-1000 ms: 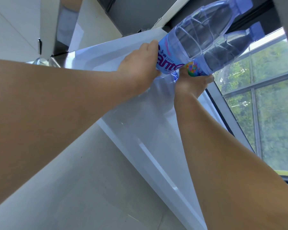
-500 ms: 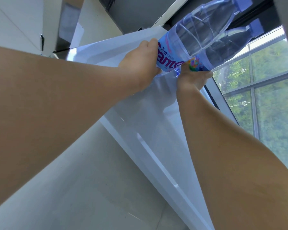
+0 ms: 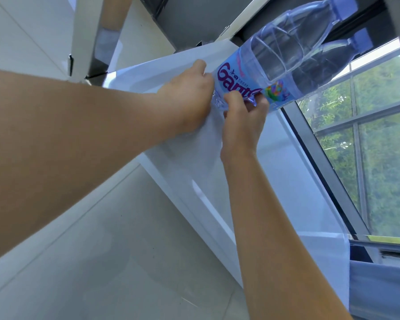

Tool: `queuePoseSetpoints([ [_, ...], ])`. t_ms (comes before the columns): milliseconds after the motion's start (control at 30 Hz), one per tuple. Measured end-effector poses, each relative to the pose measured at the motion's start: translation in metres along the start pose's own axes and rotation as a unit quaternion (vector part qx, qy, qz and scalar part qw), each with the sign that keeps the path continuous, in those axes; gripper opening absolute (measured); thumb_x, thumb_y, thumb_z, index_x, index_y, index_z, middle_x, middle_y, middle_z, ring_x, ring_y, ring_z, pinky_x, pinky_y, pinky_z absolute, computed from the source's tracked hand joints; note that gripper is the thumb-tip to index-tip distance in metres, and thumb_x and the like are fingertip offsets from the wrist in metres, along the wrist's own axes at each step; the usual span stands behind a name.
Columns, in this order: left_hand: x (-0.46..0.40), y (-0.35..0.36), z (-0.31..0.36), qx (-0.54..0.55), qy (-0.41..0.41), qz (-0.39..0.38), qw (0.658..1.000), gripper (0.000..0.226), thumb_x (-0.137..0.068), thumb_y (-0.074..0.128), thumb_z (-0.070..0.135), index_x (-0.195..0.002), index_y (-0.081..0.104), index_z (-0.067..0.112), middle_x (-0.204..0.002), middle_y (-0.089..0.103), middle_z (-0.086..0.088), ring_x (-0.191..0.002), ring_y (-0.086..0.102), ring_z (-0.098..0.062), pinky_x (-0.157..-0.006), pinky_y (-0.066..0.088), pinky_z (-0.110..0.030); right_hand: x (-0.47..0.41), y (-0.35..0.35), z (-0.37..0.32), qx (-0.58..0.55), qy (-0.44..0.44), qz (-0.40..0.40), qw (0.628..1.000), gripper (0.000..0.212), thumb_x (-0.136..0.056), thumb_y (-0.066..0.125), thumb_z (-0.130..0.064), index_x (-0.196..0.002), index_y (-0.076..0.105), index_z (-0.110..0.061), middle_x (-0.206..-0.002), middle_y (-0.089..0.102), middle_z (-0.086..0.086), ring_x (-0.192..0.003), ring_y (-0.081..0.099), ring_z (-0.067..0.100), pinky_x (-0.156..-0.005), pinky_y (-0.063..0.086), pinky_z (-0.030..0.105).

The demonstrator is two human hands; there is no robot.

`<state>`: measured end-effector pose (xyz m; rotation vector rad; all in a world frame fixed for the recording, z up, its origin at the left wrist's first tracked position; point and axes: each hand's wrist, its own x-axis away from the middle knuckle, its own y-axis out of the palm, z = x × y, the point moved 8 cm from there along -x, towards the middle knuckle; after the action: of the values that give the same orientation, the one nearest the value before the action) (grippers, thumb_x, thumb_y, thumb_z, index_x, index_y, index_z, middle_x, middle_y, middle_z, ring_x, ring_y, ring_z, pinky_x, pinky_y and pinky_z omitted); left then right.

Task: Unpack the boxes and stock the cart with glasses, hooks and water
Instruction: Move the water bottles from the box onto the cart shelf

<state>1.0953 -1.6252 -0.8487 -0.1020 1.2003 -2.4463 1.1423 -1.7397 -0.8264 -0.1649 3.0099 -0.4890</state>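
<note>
Two clear water bottles with blue caps and pale blue labels stand side by side, tilted up to the right. The nearer bottle has purple lettering; the second bottle sits right behind it. My left hand grips the bottom of the nearer bottle from the left. My right hand grips the bottles' bases from below, its fingers curled over the nearer one's bottom edge. Both bottles are just above a white glossy shelf surface.
A window with grey frames and green trees outside runs along the right. Pale floor tiles lie below left. A dark grey panel and a metal post are at the top.
My right hand has slid left and up, from under the second bottle onto the nearer bottle's base. The bottles and my left hand have barely moved.
</note>
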Motion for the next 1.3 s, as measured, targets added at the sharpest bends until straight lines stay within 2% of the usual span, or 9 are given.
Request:
queuePoseSetpoints([
  [67, 0.011, 0.001, 0.009, -0.13, 0.079, 0.04, 0.988, 0.026, -0.068, 0.076, 0.015, -0.084, 0.066, -0.003, -0.1, 0.062, -0.02, -0.092, 0.062, -0.033, -0.072, 0.049, -0.031, -0.002, 0.006, -0.006, 0.051, -0.025, 0.008, 0.998, 0.057, -0.075, 0.075, -0.022, -0.122, 0.048, -0.004, -0.112, 0.065, 0.007, -0.1, 0.064, 0.017, -0.091, 0.052, 0.034],
  [100, 0.017, -0.006, 0.013, -0.201, 0.087, 0.061, 0.974, 0.025, -0.058, 0.08, 0.022, -0.069, 0.067, 0.003, -0.081, 0.065, -0.013, -0.079, 0.065, -0.027, -0.068, 0.045, -0.026, -0.007, 0.007, -0.006, 0.082, -0.029, 0.015, 0.996, 0.058, -0.074, 0.078, -0.026, -0.119, 0.05, -0.004, -0.112, 0.065, 0.006, -0.101, 0.064, 0.017, -0.091, 0.052, 0.034],
  [133, 0.019, -0.008, 0.013, -0.246, 0.089, 0.066, 0.963, 0.023, -0.059, 0.077, 0.027, -0.066, 0.067, 0.007, -0.073, 0.064, -0.008, -0.075, 0.064, -0.024, -0.069, 0.038, -0.024, -0.011, 0.01, -0.006, 0.108, -0.027, 0.02, 0.994, 0.057, -0.074, 0.079, -0.03, -0.116, 0.052, -0.004, -0.111, 0.065, 0.005, -0.1, 0.064, 0.016, -0.091, 0.051, 0.031],
  [233, 0.017, -0.001, 0.01, -0.2, 0.086, 0.023, 0.976, 0.03, -0.091, 0.047, 0.023, -0.104, 0.059, -0.001, -0.105, 0.056, -0.018, -0.106, 0.049, -0.031, -0.088, 0.031, -0.035, -0.025, 0.016, -0.007, 0.151, -0.018, 0.037, 0.988, 0.054, -0.074, 0.078, -0.035, -0.112, 0.056, -0.003, -0.109, 0.066, 0.005, -0.101, 0.063, 0.017, -0.084, 0.05, 0.025],
  [300, 0.014, -0.001, 0.009, -0.18, 0.07, 0.037, 0.981, 0.034, -0.096, 0.035, 0.024, -0.113, 0.053, 0.0, -0.114, 0.051, -0.018, -0.113, 0.042, -0.033, -0.093, 0.03, -0.038, -0.036, 0.021, -0.007, 0.171, -0.01, 0.049, 0.984, 0.054, -0.075, 0.076, -0.038, -0.113, 0.058, -0.004, -0.111, 0.066, 0.004, -0.101, 0.062, 0.017, -0.081, 0.047, 0.023],
  [467, 0.014, 0.0, 0.011, -0.176, 0.067, 0.037, 0.981, 0.035, -0.097, 0.031, 0.025, -0.115, 0.05, 0.002, -0.117, 0.048, -0.015, -0.115, 0.04, -0.032, -0.095, 0.028, -0.036, -0.063, 0.031, -0.009, 0.197, 0.02, 0.064, 0.978, 0.065, -0.077, 0.073, -0.044, -0.123, 0.052, -0.002, -0.119, 0.061, 0.007, -0.107, 0.06, 0.023, -0.089, 0.049, 0.031],
  [900, 0.015, -0.001, 0.012, -0.19, 0.07, 0.037, 0.979, 0.035, -0.097, 0.027, 0.024, -0.116, 0.048, 0.003, -0.116, 0.046, -0.013, -0.114, 0.039, -0.031, -0.096, 0.028, -0.035, -0.087, 0.033, -0.01, 0.254, 0.077, 0.067, 0.962, 0.067, -0.085, 0.061, -0.05, -0.132, 0.041, -0.008, -0.129, 0.054, 0.003, -0.117, 0.054, 0.021, -0.092, 0.043, 0.029],
  [1167, 0.016, -0.001, 0.013, -0.178, 0.067, 0.034, 0.981, 0.035, -0.096, 0.029, 0.024, -0.115, 0.048, 0.002, -0.116, 0.047, -0.014, -0.115, 0.039, -0.031, -0.098, 0.028, -0.036, -0.079, 0.03, 0.001, 0.221, 0.067, 0.085, 0.969, 0.054, -0.088, 0.062, -0.037, -0.13, 0.045, -0.008, -0.127, 0.056, 0.004, -0.116, 0.055, 0.02, -0.09, 0.046, 0.029],
  [1300, 0.016, -0.002, 0.013, -0.165, 0.067, 0.035, 0.983, 0.034, -0.096, 0.031, 0.023, -0.113, 0.05, 0.001, -0.114, 0.048, -0.015, -0.113, 0.04, -0.032, -0.098, 0.029, -0.037, -0.077, 0.03, 0.003, 0.163, 0.096, 0.092, 0.978, 0.052, -0.088, 0.064, -0.03, -0.13, 0.044, -0.008, -0.126, 0.056, 0.007, -0.117, 0.055, 0.023, -0.098, 0.047, 0.036],
])
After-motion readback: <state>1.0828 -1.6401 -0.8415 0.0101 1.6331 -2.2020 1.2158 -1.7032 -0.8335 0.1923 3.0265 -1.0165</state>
